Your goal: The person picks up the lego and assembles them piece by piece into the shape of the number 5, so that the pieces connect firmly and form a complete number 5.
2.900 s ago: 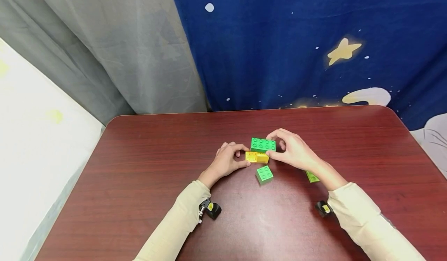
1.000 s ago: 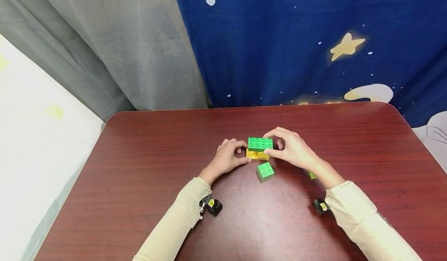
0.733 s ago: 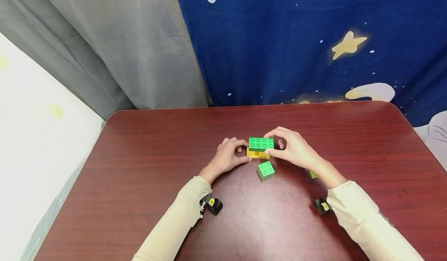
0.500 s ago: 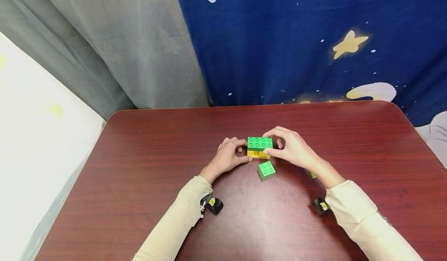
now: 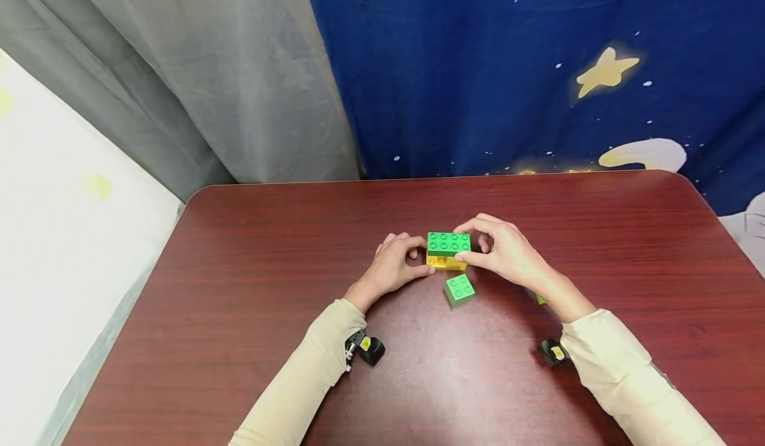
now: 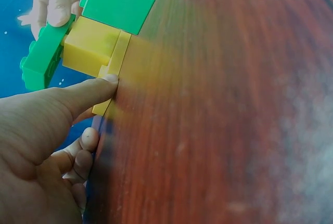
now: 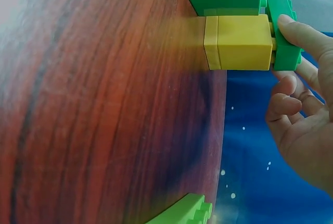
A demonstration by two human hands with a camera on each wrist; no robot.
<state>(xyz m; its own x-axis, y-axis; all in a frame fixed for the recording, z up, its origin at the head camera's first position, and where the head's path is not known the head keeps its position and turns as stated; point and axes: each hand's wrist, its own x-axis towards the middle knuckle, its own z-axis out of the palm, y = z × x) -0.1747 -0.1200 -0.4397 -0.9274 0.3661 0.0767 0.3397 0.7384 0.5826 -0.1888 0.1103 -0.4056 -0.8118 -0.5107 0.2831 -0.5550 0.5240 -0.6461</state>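
My left hand [image 5: 391, 267] pinches the left end of a thin yellow toy brick [image 6: 122, 52] lying on the table. A taller yellow brick [image 7: 244, 41] is stacked on the thin one's right part. Above these, my right hand [image 5: 508, 252] holds a long green eight-stud brick [image 5: 448, 243] by its right end, between thumb and fingers. In the left wrist view the green brick leans, with its left end sticking out past the tall yellow brick; the yellow studs show in a narrow gap beneath it. A small green four-stud brick [image 5: 459, 289] sits just in front.
A lime-green brick [image 7: 183, 211] lies to the right, mostly hidden under my right forearm in the head view. The dark red wooden table [image 5: 269, 253] ends at a far edge, with grey and blue curtains [image 5: 466, 68] behind it.
The long green brick has shifted left relative to the yellow bricks and now lines up over them. My left hand keeps its hold, and the head view has tilted slightly.
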